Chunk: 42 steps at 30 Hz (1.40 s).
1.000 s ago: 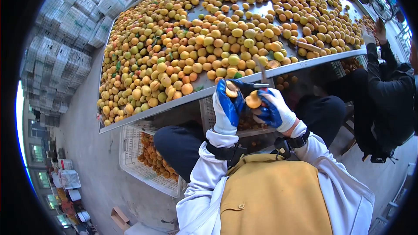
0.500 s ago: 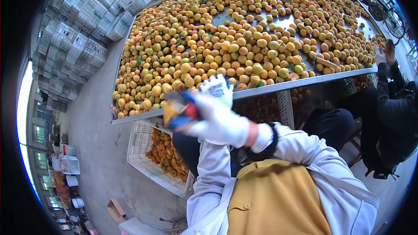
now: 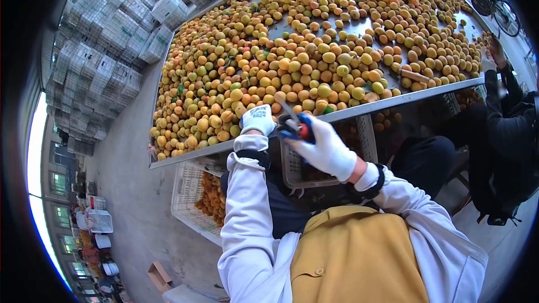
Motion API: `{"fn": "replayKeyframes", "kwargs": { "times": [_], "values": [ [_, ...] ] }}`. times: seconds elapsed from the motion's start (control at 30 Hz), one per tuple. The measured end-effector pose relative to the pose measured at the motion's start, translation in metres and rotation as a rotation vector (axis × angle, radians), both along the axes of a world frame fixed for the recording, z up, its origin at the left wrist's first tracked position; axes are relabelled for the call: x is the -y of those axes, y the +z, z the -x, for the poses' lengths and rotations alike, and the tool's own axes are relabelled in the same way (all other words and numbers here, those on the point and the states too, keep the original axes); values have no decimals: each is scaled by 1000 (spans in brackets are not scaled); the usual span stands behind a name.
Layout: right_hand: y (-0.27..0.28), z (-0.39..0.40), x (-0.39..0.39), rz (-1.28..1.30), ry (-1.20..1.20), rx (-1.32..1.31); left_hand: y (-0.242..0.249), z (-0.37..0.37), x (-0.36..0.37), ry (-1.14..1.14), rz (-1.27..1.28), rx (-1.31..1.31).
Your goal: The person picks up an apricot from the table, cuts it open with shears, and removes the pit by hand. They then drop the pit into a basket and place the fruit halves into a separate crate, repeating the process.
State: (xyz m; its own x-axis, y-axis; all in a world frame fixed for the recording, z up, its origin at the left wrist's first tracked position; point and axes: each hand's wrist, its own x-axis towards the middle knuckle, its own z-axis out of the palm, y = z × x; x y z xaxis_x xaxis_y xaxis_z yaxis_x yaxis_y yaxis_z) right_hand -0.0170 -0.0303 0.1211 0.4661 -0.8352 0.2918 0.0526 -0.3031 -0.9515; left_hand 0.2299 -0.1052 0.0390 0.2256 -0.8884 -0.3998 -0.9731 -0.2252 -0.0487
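Observation:
My left hand, in a white glove with blue print, is at the table's front edge beside the apricots; its fingers are turned away and hidden. To its right, my right hand, in a white and blue glove, is wrapped round a red and black tool. A blurred thin part of the tool points up and left over the front rim. Many yellow-orange apricots lie on the metal table. What my left hand holds, if anything, cannot be seen.
White crates with orange fruit stand under the table, one at left, another at centre. A wooden stick lies among the fruit. At right a person in dark clothes sits by the table. Stacked crates fill the back left.
My right hand has moved right with the tool, off the area over the left crate. My left hand has shifted left and down along the table edge. The view has shifted slightly.

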Motion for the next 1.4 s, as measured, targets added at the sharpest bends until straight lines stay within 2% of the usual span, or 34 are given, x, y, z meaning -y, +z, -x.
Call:
{"fn": "replayKeyframes", "kwargs": {
  "times": [0.03,0.07,0.23,0.33,0.37,0.47,0.5,0.57,0.63,0.7,0.83,0.93,1.33,1.4],
  "values": [
    [-6,13,3,-49,-23,-1,12,5,-11,5,95,-49],
    [-15,24,6,-68,-59,-18,2,-2,-10,-6,148,-104],
    [-29,70,10,-115,-191,-47,8,4,-8,11,122,-50],
    [-36,90,12,-125,-187,-107,11,1,-16,34,202,-163],
    [-37,94,11,-124,-190,-97,1,-10,-18,14,352,-336],
    [-40,97,2,-109,-160,-142,28,19,-44,224,620,-1237],
    [-40,96,-2,-120,-122,-139,40,35,-54,224,619,-1235],
    [-38,93,-9,-142,-45,-137,58,63,-71,193,610,-1512],
    [-30,91,-15,-90,-18,-129,67,82,-84,157,595,-1593],
    [-27,89,-19,78,-44,-117,74,103,-93,103,667,-1741],
    [-19,92,-25,36,-17,-140,79,127,-95,43,667,-1871],
    [-16,95,-28,19,27,-127,81,136,-97,112,680,-1912],
    [-28,90,-23,52,-49,-179,73,156,-99,100,689,-1822],
    [-31,84,-19,53,-90,-166,67,168,-98,128,682,-1940]
  ]
}}
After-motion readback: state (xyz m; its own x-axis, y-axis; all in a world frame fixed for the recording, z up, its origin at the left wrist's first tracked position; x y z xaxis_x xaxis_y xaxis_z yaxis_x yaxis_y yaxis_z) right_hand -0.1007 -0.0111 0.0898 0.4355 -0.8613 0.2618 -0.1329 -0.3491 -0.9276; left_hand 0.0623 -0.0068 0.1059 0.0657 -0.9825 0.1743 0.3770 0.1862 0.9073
